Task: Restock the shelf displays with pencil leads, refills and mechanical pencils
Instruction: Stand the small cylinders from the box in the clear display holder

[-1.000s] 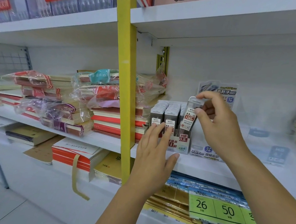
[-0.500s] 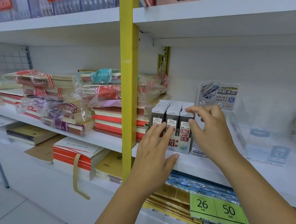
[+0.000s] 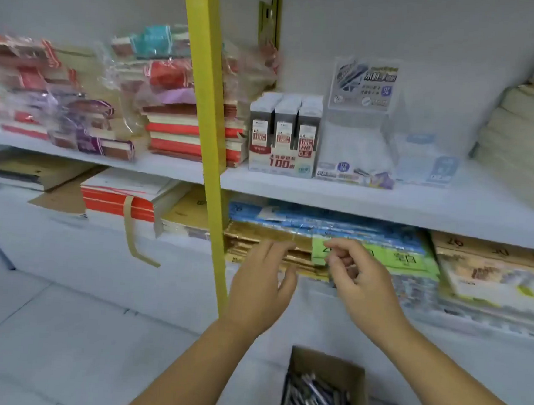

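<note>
A display box of pencil lead cases (image 3: 283,134) stands on the middle shelf (image 3: 385,204), right of the yellow post, with three rows of grey cases in it. Beside it stands a clear display stand (image 3: 359,145) that looks empty. Both hands hang in front of the lower shelf, below the display. My left hand (image 3: 261,284) has relaxed fingers and holds nothing. My right hand (image 3: 358,278) has loosely curled fingers, and I see nothing in it. A cardboard box (image 3: 325,393) of purple and silver mechanical pencils or refills sits on the floor below my arms.
A yellow upright post (image 3: 207,128) divides the shelving. Wrapped notebook stacks (image 3: 77,94) fill the left bay. Blue, gold and green paper packs (image 3: 336,238) lie on the lower shelf. Cream stacks (image 3: 522,141) sit at far right. Another clear stand (image 3: 426,163) is right of the display.
My right hand set the lead case into the display box and let go. Both hands dropped from the middle shelf to the lower shelf. The view tilted down, revealing the box.
</note>
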`<state>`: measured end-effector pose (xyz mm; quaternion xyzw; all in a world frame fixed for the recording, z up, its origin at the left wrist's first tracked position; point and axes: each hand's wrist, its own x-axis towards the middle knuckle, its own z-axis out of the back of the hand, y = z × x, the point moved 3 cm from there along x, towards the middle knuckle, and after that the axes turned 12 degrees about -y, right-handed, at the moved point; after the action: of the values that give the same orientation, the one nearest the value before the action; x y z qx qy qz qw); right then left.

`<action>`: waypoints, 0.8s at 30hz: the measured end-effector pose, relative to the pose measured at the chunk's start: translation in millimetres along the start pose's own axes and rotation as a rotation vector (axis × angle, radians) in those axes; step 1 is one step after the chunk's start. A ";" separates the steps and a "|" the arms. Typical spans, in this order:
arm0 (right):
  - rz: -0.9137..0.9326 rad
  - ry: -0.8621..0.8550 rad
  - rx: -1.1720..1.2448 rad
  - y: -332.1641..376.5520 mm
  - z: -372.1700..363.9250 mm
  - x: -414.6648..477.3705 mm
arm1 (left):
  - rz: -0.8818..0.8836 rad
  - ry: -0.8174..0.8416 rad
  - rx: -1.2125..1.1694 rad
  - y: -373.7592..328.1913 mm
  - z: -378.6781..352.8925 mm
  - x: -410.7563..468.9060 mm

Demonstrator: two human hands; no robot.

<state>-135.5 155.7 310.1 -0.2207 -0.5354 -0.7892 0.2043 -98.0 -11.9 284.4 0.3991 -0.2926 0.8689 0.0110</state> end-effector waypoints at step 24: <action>-0.779 0.514 -0.472 -292.1 -83.0 -218.2 | 1.045 0.864 -0.248 109.9 -113.3 -257.7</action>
<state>-130.7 197.2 -61.5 0.1554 -0.3180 -0.9346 -0.0349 -28.0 10.9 -8.7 -0.1805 -0.5133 0.8015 -0.2481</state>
